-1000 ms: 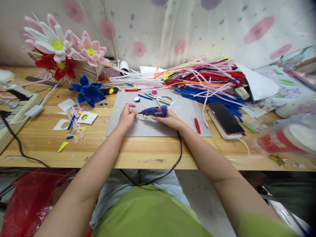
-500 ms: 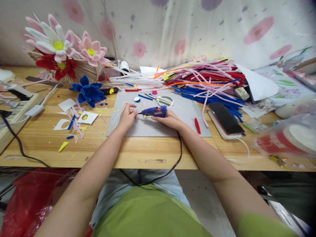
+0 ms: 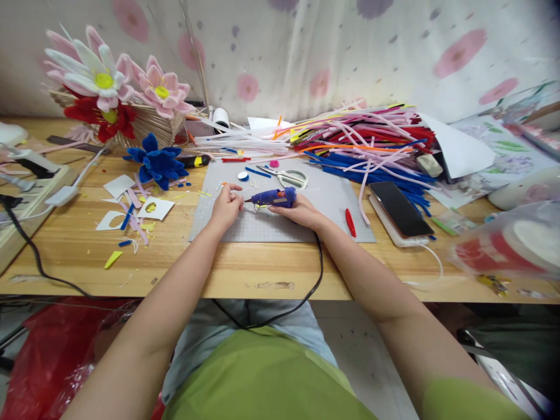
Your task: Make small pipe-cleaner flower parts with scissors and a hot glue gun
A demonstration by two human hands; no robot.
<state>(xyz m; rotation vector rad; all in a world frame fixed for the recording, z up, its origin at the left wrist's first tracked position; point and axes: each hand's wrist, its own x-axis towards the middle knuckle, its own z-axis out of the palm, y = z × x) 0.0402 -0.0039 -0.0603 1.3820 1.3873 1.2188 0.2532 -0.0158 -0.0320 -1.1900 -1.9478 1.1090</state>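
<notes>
My right hand [image 3: 298, 211] is wrapped round a blue glue gun [image 3: 275, 198] above the grey cutting mat [image 3: 280, 228]. Its nozzle points left and reaches the fingertips of my left hand [image 3: 227, 205]. The fingers of my left hand are pinched together over the mat's left part; what they hold is too small to make out, with a bit of orange showing near them. Behind the hands on the mat lie scissors [image 3: 291, 178], a small white disc with a blue edge [image 3: 242, 175] and a pink piece [image 3: 274, 163]. A red piece [image 3: 350, 223] rests at the mat's right.
Fuzzy flowers [image 3: 104, 81] and a blue flower [image 3: 158, 161] stand at the left, near paper scraps [image 3: 156, 208]. Coloured stems [image 3: 371, 140] are heaped behind the mat. A phone [image 3: 400, 209] and a bagged cup [image 3: 507, 245] are at the right. A black cord [image 3: 321, 268] hangs over the edge.
</notes>
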